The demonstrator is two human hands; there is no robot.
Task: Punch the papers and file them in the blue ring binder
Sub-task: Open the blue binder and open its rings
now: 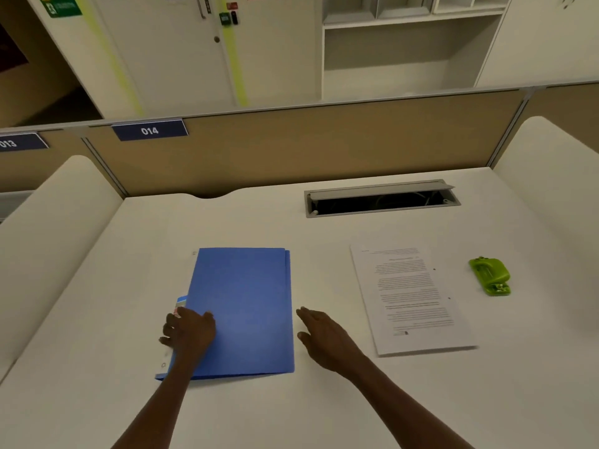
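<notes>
Left grip (189, 332) fingers curled downward, right grip (319, 332) flat, fingers straight, both arms extended

An office: numbered desk label (149, 130) on a cubicle partition (291, 150); white desk (324, 228); wall shelving (405, 43).
</notes>
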